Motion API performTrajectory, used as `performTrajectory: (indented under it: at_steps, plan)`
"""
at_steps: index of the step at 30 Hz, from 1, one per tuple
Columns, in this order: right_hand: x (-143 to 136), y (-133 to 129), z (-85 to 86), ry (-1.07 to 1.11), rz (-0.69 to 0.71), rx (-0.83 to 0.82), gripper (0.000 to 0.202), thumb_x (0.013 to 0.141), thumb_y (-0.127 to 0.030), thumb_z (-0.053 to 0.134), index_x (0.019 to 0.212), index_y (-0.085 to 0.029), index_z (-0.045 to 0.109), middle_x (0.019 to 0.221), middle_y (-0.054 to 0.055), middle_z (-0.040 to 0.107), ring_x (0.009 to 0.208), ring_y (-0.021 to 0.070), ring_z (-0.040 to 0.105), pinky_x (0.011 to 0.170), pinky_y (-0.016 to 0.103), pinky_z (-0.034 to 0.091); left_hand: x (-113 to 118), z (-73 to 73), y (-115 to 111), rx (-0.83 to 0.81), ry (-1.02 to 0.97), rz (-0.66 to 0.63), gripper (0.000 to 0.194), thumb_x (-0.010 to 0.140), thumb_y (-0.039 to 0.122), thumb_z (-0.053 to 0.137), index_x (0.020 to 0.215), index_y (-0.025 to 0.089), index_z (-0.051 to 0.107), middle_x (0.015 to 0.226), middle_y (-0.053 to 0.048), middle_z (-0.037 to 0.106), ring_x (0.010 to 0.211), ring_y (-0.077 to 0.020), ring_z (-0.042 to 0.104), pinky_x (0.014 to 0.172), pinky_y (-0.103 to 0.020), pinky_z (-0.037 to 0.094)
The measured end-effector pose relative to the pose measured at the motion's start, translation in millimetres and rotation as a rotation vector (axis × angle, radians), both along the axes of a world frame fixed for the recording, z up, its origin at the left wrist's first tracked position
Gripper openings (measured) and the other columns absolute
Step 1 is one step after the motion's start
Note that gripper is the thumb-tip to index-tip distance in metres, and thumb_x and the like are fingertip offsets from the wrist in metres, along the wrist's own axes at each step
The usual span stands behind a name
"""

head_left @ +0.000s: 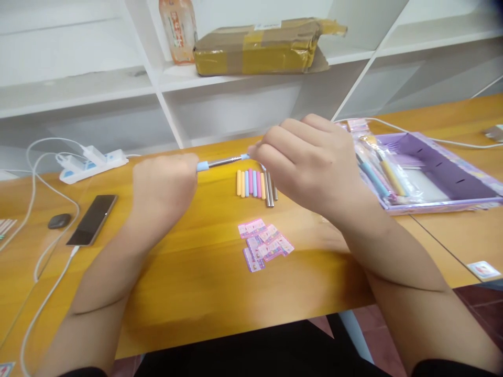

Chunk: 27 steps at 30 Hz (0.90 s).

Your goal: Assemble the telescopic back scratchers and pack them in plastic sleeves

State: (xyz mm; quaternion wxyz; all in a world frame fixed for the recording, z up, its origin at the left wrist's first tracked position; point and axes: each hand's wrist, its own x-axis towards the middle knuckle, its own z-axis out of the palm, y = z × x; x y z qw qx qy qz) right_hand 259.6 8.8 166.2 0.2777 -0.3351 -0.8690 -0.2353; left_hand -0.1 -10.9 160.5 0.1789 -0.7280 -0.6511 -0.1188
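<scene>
Between my two closed hands stretches a slim pen (225,162), held level above the table, with a silver metal middle and light blue parts at both ends. My left hand (167,186) is wrapped round its left end, and my right hand (310,162) grips the right end; the fingers hide both tips. Below and behind the pen, several short pastel sticks (250,183) in yellow, blue and pink lie in a row. Beside them are a few silver metal tubes (269,189), partly covered by my right hand. Nearer to me lies a loose pile of pink and purple printed cards (264,245).
At the right stands an open purple box (451,167), with plastic-wrapped pens (383,170) at its left side. A phone (92,220) on a cable, a small black object (59,221) and a white power strip (93,166) are at left. A taped carton (257,50) and bottle (178,31) stand on the shelf.
</scene>
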Motion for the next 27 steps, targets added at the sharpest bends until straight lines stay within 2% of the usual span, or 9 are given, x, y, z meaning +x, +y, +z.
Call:
performTrajectory:
  at_steps: [4,8,14,18,20,22,24,26,27]
  plan:
    - [2,-9,3.0,0.015,0.006,-0.038,0.027,0.112,-0.025,0.047,0.095,-0.027,0.068,0.086,0.007,0.062,0.079,0.0227,0.053,0.072,0.04,0.032,-1,3.3,-1,0.027,0.061,-0.01,0.025,0.088,0.018,0.048,0.066,0.023,0.059,0.058,-0.005,0.05,0.061,-0.0213,0.048,0.062,-0.037,0.029]
    - [-1,-9,-1.2,-0.027,-0.034,0.019,0.029,0.109,-0.015,0.044,0.097,-0.025,0.068,0.085,0.007,0.064,0.078,0.0223,0.052,0.07,0.039,0.03,-5,3.7,8,-0.023,0.142,-0.008,0.028,0.088,0.019,0.047,0.065,0.023,0.063,0.056,-0.007,0.052,0.061,-0.0237,0.053,0.062,-0.037,0.03]
    - [-3,12,-14.0,-0.019,-0.053,0.07,0.027,0.106,-0.009,0.047,0.1,-0.025,0.068,0.086,0.006,0.067,0.08,0.0222,0.053,0.07,0.038,0.029,-10,-1.9,30,-0.048,0.165,-0.013,0.026,0.088,0.021,0.049,0.068,0.023,0.065,0.057,-0.007,0.053,0.059,-0.0231,0.055,0.06,-0.036,0.028]
    - [10,36,-14.0,0.015,-0.117,0.083,0.024,0.109,-0.013,0.048,0.098,-0.024,0.067,0.09,0.006,0.07,0.083,0.0213,0.053,0.072,0.038,0.028,-23,3.5,48,-0.063,0.049,0.086,0.02,0.088,0.027,0.056,0.07,0.023,0.065,0.059,-0.006,0.053,0.07,-0.025,0.056,0.067,-0.037,0.03]
    - [29,56,-8.6,0.043,-0.192,0.098,0.022,0.11,-0.019,0.053,0.094,-0.023,0.068,0.091,0.006,0.072,0.084,0.0206,0.054,0.073,0.037,0.028,-40,10.9,57,-0.044,0.003,0.15,0.021,0.091,0.031,0.055,0.076,0.023,0.067,0.065,-0.005,0.054,0.074,-0.0236,0.052,0.072,-0.037,0.028]
    - [62,81,-1.1,0.109,-0.292,0.106,0.017,0.106,-0.024,0.065,0.09,-0.021,0.07,0.093,0.008,0.074,0.086,0.0204,0.057,0.074,0.037,0.03,-70,19.1,65,-0.013,0.015,0.209,0.025,0.096,0.034,0.05,0.083,0.022,0.068,0.069,-0.004,0.05,0.074,-0.0206,0.042,0.073,-0.037,0.025]
    - [105,106,5.7,0.22,-0.429,0.129,0.011,0.094,-0.018,0.081,0.088,-0.019,0.073,0.097,0.011,0.076,0.089,0.0206,0.06,0.076,0.036,0.035,-108,25.9,71,0.061,0.06,0.261,0.029,0.099,0.036,0.044,0.086,0.022,0.066,0.07,-0.002,0.042,0.073,-0.0188,0.029,0.072,-0.036,0.023]
    - [151,124,9.1,0.353,-0.603,0.166,0.016,0.084,-0.011,0.088,0.085,-0.018,0.075,0.094,0.012,0.076,0.087,0.0204,0.062,0.073,0.037,0.037,-149,30.3,74,0.219,0.08,0.388,0.033,0.101,0.037,0.039,0.084,0.022,0.063,0.07,-0.002,0.031,0.072,-0.0193,0.02,0.069,-0.037,0.02]
    - [171,128,9.4,0.434,-0.668,0.183,0.019,0.078,-0.012,0.093,0.083,-0.019,0.075,0.091,0.013,0.075,0.086,0.0212,0.063,0.073,0.039,0.036,-167,31.6,74,0.244,0.1,0.388,0.034,0.102,0.036,0.037,0.087,0.022,0.064,0.071,-0.002,0.028,0.072,-0.0196,0.019,0.069,-0.037,0.019]
